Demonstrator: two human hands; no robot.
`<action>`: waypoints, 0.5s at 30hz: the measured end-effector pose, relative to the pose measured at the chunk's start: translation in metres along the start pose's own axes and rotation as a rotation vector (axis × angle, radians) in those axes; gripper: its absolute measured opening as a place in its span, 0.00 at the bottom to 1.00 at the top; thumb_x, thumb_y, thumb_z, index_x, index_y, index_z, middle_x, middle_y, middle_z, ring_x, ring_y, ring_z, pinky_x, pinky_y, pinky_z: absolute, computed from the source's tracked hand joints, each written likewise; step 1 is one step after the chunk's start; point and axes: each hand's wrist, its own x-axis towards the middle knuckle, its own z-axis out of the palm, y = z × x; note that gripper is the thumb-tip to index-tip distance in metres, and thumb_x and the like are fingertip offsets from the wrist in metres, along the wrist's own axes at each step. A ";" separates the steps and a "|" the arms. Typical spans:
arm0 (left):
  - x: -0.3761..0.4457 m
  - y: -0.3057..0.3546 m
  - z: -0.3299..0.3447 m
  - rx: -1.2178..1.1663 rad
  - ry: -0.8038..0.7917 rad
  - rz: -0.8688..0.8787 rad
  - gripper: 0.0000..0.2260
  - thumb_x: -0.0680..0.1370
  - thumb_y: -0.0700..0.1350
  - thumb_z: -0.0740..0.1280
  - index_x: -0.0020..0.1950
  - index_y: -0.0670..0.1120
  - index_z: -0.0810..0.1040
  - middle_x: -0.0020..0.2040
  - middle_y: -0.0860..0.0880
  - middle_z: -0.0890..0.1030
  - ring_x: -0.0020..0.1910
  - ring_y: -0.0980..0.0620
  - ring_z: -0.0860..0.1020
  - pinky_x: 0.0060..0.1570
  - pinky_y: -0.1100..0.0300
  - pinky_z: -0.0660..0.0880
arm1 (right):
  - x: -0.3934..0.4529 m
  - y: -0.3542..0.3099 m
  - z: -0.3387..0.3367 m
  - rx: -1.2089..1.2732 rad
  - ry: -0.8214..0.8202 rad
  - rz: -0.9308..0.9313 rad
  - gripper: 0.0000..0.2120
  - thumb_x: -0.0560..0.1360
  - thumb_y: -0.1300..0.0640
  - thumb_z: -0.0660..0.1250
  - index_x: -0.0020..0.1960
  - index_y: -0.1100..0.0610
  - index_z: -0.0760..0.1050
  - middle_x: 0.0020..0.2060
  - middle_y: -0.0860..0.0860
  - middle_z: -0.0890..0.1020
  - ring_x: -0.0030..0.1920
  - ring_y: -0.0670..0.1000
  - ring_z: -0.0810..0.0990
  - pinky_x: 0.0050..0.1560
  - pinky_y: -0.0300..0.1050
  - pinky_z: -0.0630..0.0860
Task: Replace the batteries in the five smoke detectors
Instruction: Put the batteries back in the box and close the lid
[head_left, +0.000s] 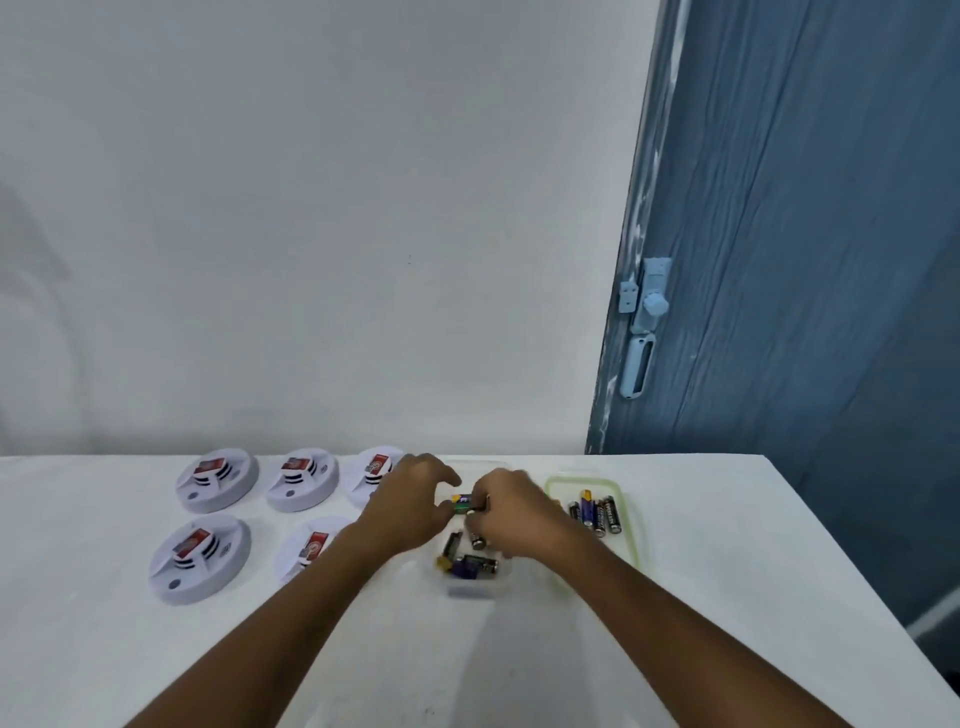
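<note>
Both hands meet over the clear tub (475, 587): left hand (410, 499) and right hand (511, 512) together pinch a green battery (464, 503). Five smoke detectors (217, 479) sit untouched at left (fresh cells wait in the tray (631, 530)), so everything seems left to do.

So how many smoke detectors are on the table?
5. Back row: left, middle, right, partly behind the left hand. Front row: left, right, partly behind that forearm.

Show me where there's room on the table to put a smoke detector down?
Bare table lies right of the green-rimmed tray, and along the near edge around the forearms. It is crowded from the smoke detectors across to the clear tub where both hands work.
</note>
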 end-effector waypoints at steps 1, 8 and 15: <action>0.002 0.008 0.002 -0.007 0.005 0.025 0.14 0.74 0.42 0.68 0.59 0.48 0.80 0.60 0.50 0.79 0.63 0.49 0.72 0.63 0.54 0.68 | -0.004 0.009 -0.011 0.061 0.068 0.025 0.04 0.74 0.58 0.65 0.42 0.58 0.76 0.37 0.53 0.80 0.33 0.54 0.81 0.34 0.46 0.79; 0.015 0.075 0.034 0.117 -0.243 0.303 0.15 0.77 0.47 0.64 0.64 0.50 0.77 0.65 0.53 0.76 0.67 0.53 0.68 0.73 0.49 0.55 | -0.033 0.085 -0.028 -0.151 0.086 0.328 0.06 0.75 0.55 0.63 0.48 0.57 0.72 0.44 0.53 0.77 0.47 0.56 0.79 0.39 0.42 0.71; 0.023 0.098 0.058 0.332 -0.415 0.409 0.17 0.76 0.46 0.64 0.65 0.46 0.75 0.63 0.48 0.76 0.68 0.49 0.67 0.71 0.33 0.45 | -0.029 0.092 -0.003 -0.241 0.097 0.334 0.18 0.75 0.53 0.66 0.62 0.59 0.71 0.58 0.55 0.76 0.57 0.56 0.77 0.51 0.44 0.73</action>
